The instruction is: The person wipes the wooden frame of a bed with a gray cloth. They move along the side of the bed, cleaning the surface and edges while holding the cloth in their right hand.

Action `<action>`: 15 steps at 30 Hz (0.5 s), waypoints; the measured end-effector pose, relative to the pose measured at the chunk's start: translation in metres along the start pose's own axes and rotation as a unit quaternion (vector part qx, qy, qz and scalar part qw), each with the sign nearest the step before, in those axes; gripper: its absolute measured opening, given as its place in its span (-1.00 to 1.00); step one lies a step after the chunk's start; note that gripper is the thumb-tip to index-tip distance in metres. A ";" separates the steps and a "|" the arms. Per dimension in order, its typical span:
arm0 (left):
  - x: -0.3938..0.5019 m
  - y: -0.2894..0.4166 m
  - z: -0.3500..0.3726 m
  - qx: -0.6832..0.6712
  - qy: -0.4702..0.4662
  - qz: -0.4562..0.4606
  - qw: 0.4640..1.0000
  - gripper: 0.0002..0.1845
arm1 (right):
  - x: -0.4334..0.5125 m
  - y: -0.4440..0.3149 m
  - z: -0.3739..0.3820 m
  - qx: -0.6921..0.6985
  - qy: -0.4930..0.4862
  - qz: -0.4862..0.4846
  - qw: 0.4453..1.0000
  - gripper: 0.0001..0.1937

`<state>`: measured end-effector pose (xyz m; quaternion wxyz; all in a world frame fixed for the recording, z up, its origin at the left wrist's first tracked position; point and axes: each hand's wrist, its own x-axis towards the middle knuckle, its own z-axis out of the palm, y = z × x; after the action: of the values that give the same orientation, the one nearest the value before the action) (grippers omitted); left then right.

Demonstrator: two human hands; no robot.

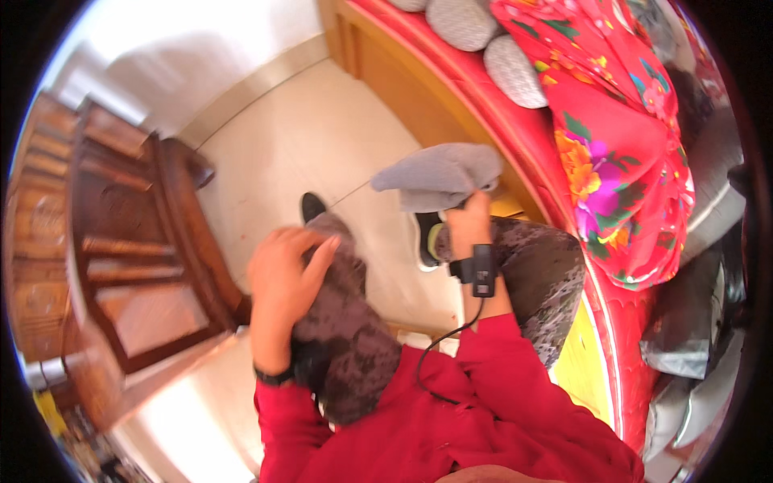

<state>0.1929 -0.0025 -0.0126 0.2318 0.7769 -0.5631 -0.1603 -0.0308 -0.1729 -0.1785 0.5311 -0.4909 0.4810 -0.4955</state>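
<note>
My right hand point(473, 218) grips a grey cloth point(444, 175), which looks folded and hangs beyond the knuckles, over the floor beside the bed. A black device is strapped to that wrist, with a cable point(432, 356) curving from it towards my red top. On the left, my left hand point(287, 271) holds nothing; it hovers above my camouflage-patterned trouser leg point(350, 338) with the thumb apart from the fingers. Its wrist carries a dark band point(275, 377).
A bed with a red padded edge point(519, 130) and wooden side panel point(398, 78) runs along the right. On it lie grey rounded bundles point(516, 69) and a red floral cloth point(622, 157). Carved dark wooden furniture point(133, 241) stands left. Pale tiles point(284, 145) cover the floor.
</note>
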 end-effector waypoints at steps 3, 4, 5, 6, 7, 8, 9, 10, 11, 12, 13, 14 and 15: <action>0.008 -0.004 0.006 0.029 -0.016 -0.005 0.999 -0.61 | -0.013 -0.062 -0.013 -0.017 -0.092 -0.120 0.988 -0.60; 0.010 -0.004 0.010 0.037 -0.013 -0.008 0.999 -0.60 | -0.014 -0.082 -0.018 -0.009 -0.105 -0.140 0.985 -0.62; 0.011 -0.003 0.012 0.041 -0.009 -0.007 0.999 -0.58 | -0.012 -0.098 -0.017 0.024 -0.040 -0.070 0.996 -0.61; 0.011 -0.003 0.015 0.039 -0.010 -0.019 0.999 -0.58 | -0.019 -0.116 -0.031 0.024 -0.046 -0.118 0.992 -0.54; 0.013 -0.003 0.017 0.034 -0.011 -0.027 0.999 -0.58 | -0.025 -0.132 -0.044 -0.045 -0.038 -0.177 0.982 -0.48; 0.014 -0.002 0.019 0.028 -0.013 -0.031 0.999 -0.58 | -0.033 -0.148 -0.064 -0.042 -0.036 -0.193 0.980 -0.44; 0.013 -0.001 0.021 0.030 0.001 -0.030 0.999 -0.59 | -0.041 -0.163 -0.084 -0.054 -0.029 -0.216 0.975 -0.41; 0.012 0.000 0.022 0.032 0.013 -0.029 0.999 -0.60 | -0.046 -0.175 -0.102 -0.095 0.009 -0.243 0.965 -0.43; 0.012 0.001 0.022 0.033 0.028 -0.023 0.999 -0.61 | -0.056 -0.186 -0.123 -0.071 0.008 -0.262 0.962 -0.45; 0.011 0.001 0.022 0.039 0.032 -0.012 0.999 -0.61 | -0.063 -0.193 -0.143 -0.113 0.063 -0.279 0.951 -0.45; 0.009 0.001 0.023 0.043 0.037 0.002 0.998 -0.61 | -0.062 -0.200 -0.162 -0.066 0.116 -0.222 0.966 -0.47; 0.010 0.002 0.024 0.048 0.037 0.020 0.998 -0.60 | -0.061 -0.205 -0.180 0.057 0.185 -0.148 0.970 -0.49; 0.010 0.003 0.025 0.049 0.054 0.029 0.997 -0.62 | -0.059 -0.210 -0.199 0.192 0.208 -0.097 0.954 -0.49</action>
<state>0.1809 -0.0177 -0.0316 0.2280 0.7783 -0.5790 -0.0838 -0.2439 -0.1290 0.0212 0.4526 -0.3100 0.4269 -0.7189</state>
